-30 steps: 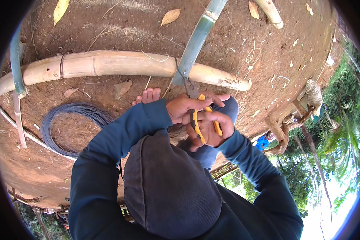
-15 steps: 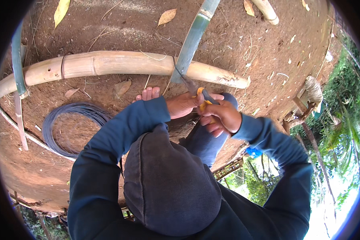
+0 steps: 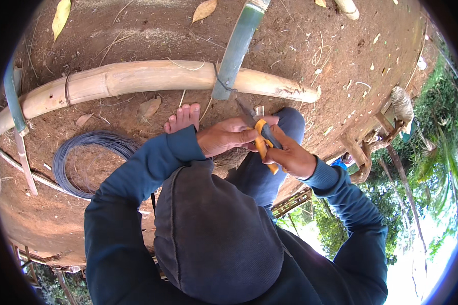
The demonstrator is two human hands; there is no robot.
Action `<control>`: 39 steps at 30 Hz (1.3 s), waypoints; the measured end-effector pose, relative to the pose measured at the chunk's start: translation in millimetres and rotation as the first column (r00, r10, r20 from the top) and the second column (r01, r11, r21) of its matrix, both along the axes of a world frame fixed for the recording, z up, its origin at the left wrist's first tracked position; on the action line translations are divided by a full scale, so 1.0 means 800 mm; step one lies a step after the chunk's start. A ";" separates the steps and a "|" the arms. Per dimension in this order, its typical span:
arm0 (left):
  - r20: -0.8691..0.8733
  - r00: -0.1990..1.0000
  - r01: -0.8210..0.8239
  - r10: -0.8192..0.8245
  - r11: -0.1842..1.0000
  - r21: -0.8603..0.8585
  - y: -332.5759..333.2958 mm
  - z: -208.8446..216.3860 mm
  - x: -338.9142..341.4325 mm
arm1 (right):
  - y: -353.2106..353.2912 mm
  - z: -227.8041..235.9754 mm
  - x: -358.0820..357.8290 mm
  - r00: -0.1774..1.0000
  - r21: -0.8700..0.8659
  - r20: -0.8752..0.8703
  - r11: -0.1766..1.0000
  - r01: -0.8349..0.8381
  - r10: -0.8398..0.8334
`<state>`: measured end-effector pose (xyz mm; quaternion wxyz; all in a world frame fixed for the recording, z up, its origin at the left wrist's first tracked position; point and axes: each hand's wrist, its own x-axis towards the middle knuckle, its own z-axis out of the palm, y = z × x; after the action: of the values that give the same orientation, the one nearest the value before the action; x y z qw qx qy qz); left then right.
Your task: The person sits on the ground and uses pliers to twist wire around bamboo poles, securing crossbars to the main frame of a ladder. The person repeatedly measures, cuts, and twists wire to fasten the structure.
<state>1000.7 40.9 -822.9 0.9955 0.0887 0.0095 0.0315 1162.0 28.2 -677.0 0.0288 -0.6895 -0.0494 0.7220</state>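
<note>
My right hand (image 3: 295, 156) is closed on the yellow-and-grey handles of a pair of pliers (image 3: 264, 133). Their dark jaws point up and left, apart from the bamboo. My left hand (image 3: 224, 136) is closed too, its thumb against the pliers near the pivot; some of its fingers are hidden. Just beyond the jaws, a dark wire (image 3: 222, 80) crosses a green bamboo strip (image 3: 235, 56) and ends in a short twist at its edge. That strip lies across a thick pale bamboo pole (image 3: 137, 79).
A coil of grey wire (image 3: 61, 165) lies on the soil at the left. Another green bamboo strip (image 3: 13, 99) crosses the pole's left part, near a second wire loop (image 3: 67, 90). My bare foot (image 3: 188, 116) is close to the pole. Wooden branches (image 3: 359, 152) stand at the right.
The pliers have come away from the wire, moving down and right with both hands. The wire's end now lies bent beside the green strip. The view has shifted slightly.
</note>
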 end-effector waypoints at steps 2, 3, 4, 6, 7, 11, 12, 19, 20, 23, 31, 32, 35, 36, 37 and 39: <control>-0.011 0.995 0.101 -0.103 0.990 -0.100 -0.001 0.002 -0.005 | 0.002 -0.006 0.006 0.993 -0.092 -0.120 0.996 -0.006 -0.005; 0.001 0.996 0.085 -0.085 0.987 -0.138 0.001 0.003 -0.006 | 0.004 -0.010 0.010 0.984 -0.137 -0.180 0.990 -0.015 -0.010; 0.011 0.998 0.069 -0.068 0.982 -0.177 0.003 0.003 -0.007 | -0.002 -0.016 0.017 0.980 -0.143 -0.199 0.989 -0.035 0.006; 0.001 0.999 0.048 -0.049 0.972 -0.229 0.002 0.002 -0.008 | 0.004 -0.020 0.023 0.980 -0.134 -0.200 0.990 -0.040 0.012; -0.017 0.999 0.044 -0.050 0.969 -0.243 0.002 -0.001 -0.007 | 0.008 -0.022 0.025 0.980 -0.129 -0.201 0.991 -0.042 0.015; -0.062 0.996 0.032 -0.057 0.937 -0.349 0.002 0.000 -0.007 | 0.032 -0.024 0.031 0.967 -0.095 -0.251 0.993 -0.064 0.038; -0.065 0.997 0.024 -0.049 0.941 -0.337 0.004 0.000 -0.007 | 0.037 -0.025 0.034 0.961 -0.095 -0.262 0.989 -0.111 0.082; -0.074 0.997 -0.007 -0.020 0.940 -0.340 0.008 0.003 -0.005 | 0.058 -0.023 0.039 0.947 -0.103 -0.301 0.983 -0.152 0.115; -0.070 0.997 0.000 -0.025 0.941 -0.337 0.011 0.006 -0.005 | 0.062 -0.021 0.041 0.941 -0.117 -0.320 0.981 -0.152 0.108; -0.036 0.999 -0.012 0.000 0.938 -0.348 0.024 0.014 -0.006 | 0.074 -0.022 0.046 0.927 -0.169 -0.363 0.972 -0.161 0.090; -0.062 0.998 -0.054 0.032 0.921 -0.386 0.011 0.010 0.002 | 0.088 -0.025 0.056 0.905 -0.167 -0.385 0.950 -0.264 0.183; -0.064 0.997 -0.056 0.034 0.923 -0.381 0.011 0.010 0.002 | 0.088 -0.026 0.056 0.910 -0.161 -0.376 0.955 -0.250 0.175; -0.099 0.993 -0.091 0.060 0.934 -0.344 0.005 0.006 0.007 | 0.091 -0.028 0.056 0.927 -0.193 -0.347 0.957 -0.217 0.141; -0.100 0.993 -0.096 0.067 0.938 -0.333 0.005 0.007 0.007 | 0.097 -0.026 0.055 0.934 -0.238 -0.335 0.948 -0.211 0.124; -0.100 0.992 -0.102 0.073 0.941 -0.321 0.007 0.008 0.005 | 0.104 -0.023 0.053 0.941 -0.282 -0.322 0.938 -0.203 0.107; -0.103 0.992 -0.100 0.070 0.944 -0.314 0.009 0.009 0.004 | 0.108 -0.020 0.048 0.940 -0.243 -0.314 0.945 -0.218 0.136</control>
<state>1003.6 48.3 -815.9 0.9930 -0.0722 0.0631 0.0685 1200.1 114.2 -693.1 -0.1253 -0.5649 -0.0065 0.8156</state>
